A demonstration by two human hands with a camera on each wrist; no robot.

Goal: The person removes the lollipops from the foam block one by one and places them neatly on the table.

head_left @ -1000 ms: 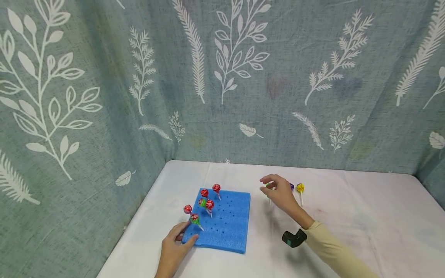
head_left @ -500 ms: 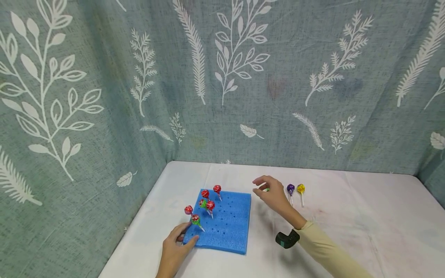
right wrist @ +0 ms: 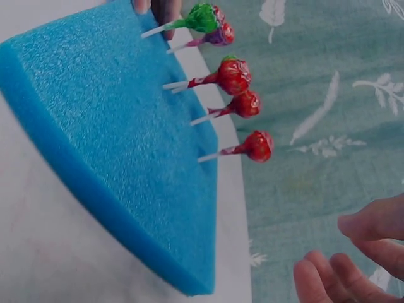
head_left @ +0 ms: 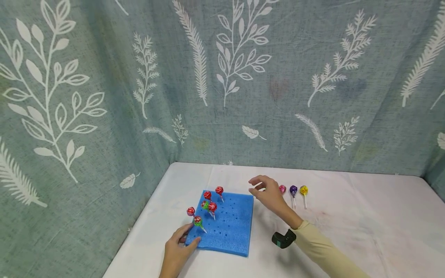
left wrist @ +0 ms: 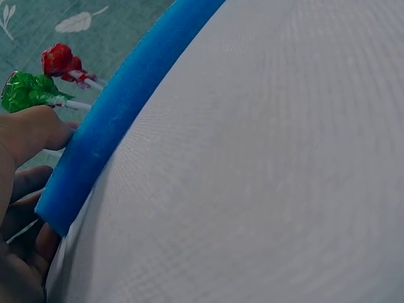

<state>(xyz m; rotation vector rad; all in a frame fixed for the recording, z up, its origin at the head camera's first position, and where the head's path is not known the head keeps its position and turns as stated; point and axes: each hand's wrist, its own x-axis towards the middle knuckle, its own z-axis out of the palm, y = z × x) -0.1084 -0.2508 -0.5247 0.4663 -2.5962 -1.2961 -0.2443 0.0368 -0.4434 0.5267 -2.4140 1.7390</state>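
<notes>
Leafy curtain behind, white table below. Lower left, left hand pinches the foam corner, six lollipops already planted. Centre frame, right hand hovers curled, seemingly grasping nothing. Three loose lollipops lie right, not yet planted.

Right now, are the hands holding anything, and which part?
The left hand grips the blue foam block by its near left corner, thumb on top. The right hand hovers past the block's far right corner; a grip on anything cannot be told.
</notes>
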